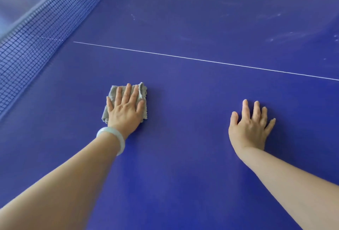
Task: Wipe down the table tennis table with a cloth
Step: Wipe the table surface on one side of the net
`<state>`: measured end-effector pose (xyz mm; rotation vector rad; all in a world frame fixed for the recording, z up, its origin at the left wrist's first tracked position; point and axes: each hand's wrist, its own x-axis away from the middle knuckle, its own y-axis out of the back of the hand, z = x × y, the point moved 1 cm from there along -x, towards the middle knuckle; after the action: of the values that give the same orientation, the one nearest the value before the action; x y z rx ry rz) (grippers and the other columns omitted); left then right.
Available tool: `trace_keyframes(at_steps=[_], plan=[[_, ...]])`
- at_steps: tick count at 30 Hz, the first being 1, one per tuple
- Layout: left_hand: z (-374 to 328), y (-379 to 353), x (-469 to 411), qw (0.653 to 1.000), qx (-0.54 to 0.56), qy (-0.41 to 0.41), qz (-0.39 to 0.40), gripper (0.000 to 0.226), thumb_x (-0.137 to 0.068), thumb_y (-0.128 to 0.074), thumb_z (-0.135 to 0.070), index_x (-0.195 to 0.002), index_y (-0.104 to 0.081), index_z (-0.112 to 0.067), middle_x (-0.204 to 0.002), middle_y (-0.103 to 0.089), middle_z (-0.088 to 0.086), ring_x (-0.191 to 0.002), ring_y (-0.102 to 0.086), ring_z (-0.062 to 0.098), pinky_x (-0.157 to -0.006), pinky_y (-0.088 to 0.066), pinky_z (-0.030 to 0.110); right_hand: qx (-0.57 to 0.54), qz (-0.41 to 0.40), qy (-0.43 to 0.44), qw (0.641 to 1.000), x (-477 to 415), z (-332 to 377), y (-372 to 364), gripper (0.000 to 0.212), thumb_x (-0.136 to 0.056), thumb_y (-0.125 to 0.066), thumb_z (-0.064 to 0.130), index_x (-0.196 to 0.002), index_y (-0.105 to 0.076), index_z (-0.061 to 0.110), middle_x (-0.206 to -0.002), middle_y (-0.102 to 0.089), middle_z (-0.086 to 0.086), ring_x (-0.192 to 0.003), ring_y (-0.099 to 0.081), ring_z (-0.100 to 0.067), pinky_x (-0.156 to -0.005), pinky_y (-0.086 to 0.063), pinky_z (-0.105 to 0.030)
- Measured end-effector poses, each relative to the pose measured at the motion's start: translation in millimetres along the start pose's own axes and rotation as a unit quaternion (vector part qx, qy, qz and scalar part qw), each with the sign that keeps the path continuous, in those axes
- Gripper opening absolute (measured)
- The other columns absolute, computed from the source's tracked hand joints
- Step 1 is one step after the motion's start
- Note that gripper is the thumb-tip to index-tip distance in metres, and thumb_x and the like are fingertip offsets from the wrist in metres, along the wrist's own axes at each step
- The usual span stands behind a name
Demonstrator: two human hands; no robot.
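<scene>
The person leans over a deep blue, matt table tennis worktop (pixel 183 119), both bare forearms reaching out across it from the 6 o'clock side.

The left hand (pixel 126 109) lies flat on a small grey, folded, fuzzy cloth (pixel 142 92). Its fingers are straight and a little apart, pointing towards 12 o'clock, and the palm presses down on the fabric rather than gripping it. The cloth sits on the worktop at about 9 o'clock from the middle of the scene. Its edges show around the fingers at the far side and along the thumb side, where the border is wavy. A pale, milky-green smooth bangle (pixel 110 131) circles the left wrist.

The right hand (pixel 251 128) rests well apart from the cloth, at about 4 o'clock. It is spread flat on the bare surface with the fingers fanned and the thumb out to the side, holding nothing.

A thin white painted line (pixel 201 60) crosses the worktop beyond both hands, running from 10 o'clock down towards 3 o'clock. At 10 o'clock the dark blue mesh net with a pale top band (pixel 36 33) stands upright across the surface. Beyond the line, towards 1 and 2 o'clock, faint whitish streaks and smudges (pixel 286 36) mark the blue surface.
</scene>
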<state>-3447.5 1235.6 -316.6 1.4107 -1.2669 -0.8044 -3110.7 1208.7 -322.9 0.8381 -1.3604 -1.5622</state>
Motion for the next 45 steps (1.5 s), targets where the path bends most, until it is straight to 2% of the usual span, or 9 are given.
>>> trace_keyframes(at_steps=[3, 10, 12, 16, 18, 27, 33, 41, 45], plan=[[-32, -12, 28, 0.999, -0.009, 0.023, -0.030, 0.058, -0.102, -0.021, -0.045, -0.157, -0.004, -0.037, -0.166, 0.000, -0.008, -0.152, 0.008, 0.016, -0.120, 0.007, 0.056, 0.001, 0.001, -0.001, 1.000, 0, 0, 0, 0.060, -0.103, -0.027, 0.047, -0.158, -0.019, 0.025, -0.166, -0.011, -0.007, -0.153, -0.004, -0.029, -0.121, 0.002, -0.056], [-112, -56, 136, 0.951, -0.007, -0.308, 0.007, 0.055, -0.103, -0.027, -0.047, -0.156, -0.024, -0.034, -0.164, -0.019, -0.009, -0.153, -0.002, 0.018, -0.121, 0.004, 0.052, 0.032, 0.011, 0.005, 0.999, 0, 1, -1, 0.064, -0.102, -0.026, 0.051, -0.159, -0.014, 0.023, -0.166, -0.007, -0.008, -0.153, -0.002, -0.031, -0.121, 0.002, -0.058], [-82, -45, 106, 0.959, -0.025, -0.281, -0.027, 0.055, -0.103, -0.025, -0.048, -0.156, -0.021, -0.037, -0.165, -0.016, -0.010, -0.153, -0.001, 0.016, -0.122, 0.008, 0.049, 0.047, 0.012, 0.001, 0.999, -1, 1, -3, 0.065, -0.102, -0.023, 0.051, -0.159, -0.011, 0.023, -0.166, -0.005, -0.009, -0.153, -0.001, -0.031, -0.121, 0.002, -0.058], [-14, -12, 46, 0.999, 0.006, -0.026, -0.030, 0.057, -0.102, -0.024, -0.046, -0.157, -0.011, -0.038, -0.166, -0.005, -0.009, -0.152, 0.006, 0.014, -0.121, 0.007, 0.052, 0.055, 0.008, -0.005, 0.998, -2, 2, -6, 0.065, -0.101, -0.020, 0.050, -0.159, -0.008, 0.022, -0.166, -0.004, -0.009, -0.153, 0.000, -0.031, -0.120, 0.003, -0.059], [-22, -12, 53, 0.999, 0.031, 0.020, -0.010, 0.058, -0.102, -0.020, -0.046, -0.157, -0.004, -0.038, -0.166, 0.002, -0.010, -0.152, 0.012, 0.013, -0.120, 0.012, 0.052, 0.051, 0.008, -0.005, 0.999, -3, 2, -6, 0.065, -0.102, -0.021, 0.050, -0.159, -0.008, 0.022, -0.166, -0.005, -0.009, -0.153, -0.001, -0.031, -0.120, 0.003, -0.059], [-106, -63, 225, 0.950, -0.014, -0.312, 0.023, 0.054, -0.103, -0.033, -0.045, -0.155, -0.027, -0.032, -0.164, -0.020, -0.007, -0.153, -0.005, 0.019, -0.120, -0.001, 0.053, 0.010, 0.006, 0.009, 1.000, 0, 2, -1, 0.063, -0.103, -0.028, 0.046, -0.159, -0.016, 0.021, -0.166, -0.009, -0.010, -0.153, -0.003, -0.032, -0.120, 0.003, -0.059], [1, -27, 154, 0.997, -0.023, -0.067, -0.011, 0.057, -0.103, -0.018, -0.049, -0.156, 0.000, -0.041, -0.165, 0.006, -0.014, -0.150, 0.018, 0.010, -0.119, 0.016, 0.042, -0.007, 0.003, 0.009, 1.000, -2, -1, -3, 0.063, -0.101, -0.035, 0.047, -0.157, -0.022, 0.021, -0.166, -0.011, -0.011, -0.153, -0.004, -0.032, -0.120, 0.004, -0.058], [2, -25, 150, 0.998, -0.027, -0.055, 0.023, 0.057, -0.102, -0.015, -0.050, -0.156, 0.004, -0.040, -0.165, 0.011, -0.014, -0.150, 0.019, 0.013, -0.120, 0.014, 0.048, -0.088, 0.046, 0.142, 0.985, 77, -31, 14, 0.053, -0.107, -0.034, 0.029, -0.155, -0.028, 0.006, -0.164, -0.018, -0.013, -0.152, -0.014, -0.028, -0.123, -0.004, -0.050], [-13, -24, 156, 0.998, -0.017, -0.031, 0.049, 0.059, -0.103, -0.017, -0.047, -0.156, 0.006, -0.037, -0.165, 0.013, -0.011, -0.150, 0.021, 0.015, -0.119, 0.016, 0.051, -0.021, 0.019, 0.144, 0.989, 150, -39, -1, 0.059, -0.105, -0.029, 0.035, -0.156, -0.021, 0.008, -0.165, -0.015, -0.010, -0.153, -0.010, -0.025, -0.125, -0.003, -0.047]])
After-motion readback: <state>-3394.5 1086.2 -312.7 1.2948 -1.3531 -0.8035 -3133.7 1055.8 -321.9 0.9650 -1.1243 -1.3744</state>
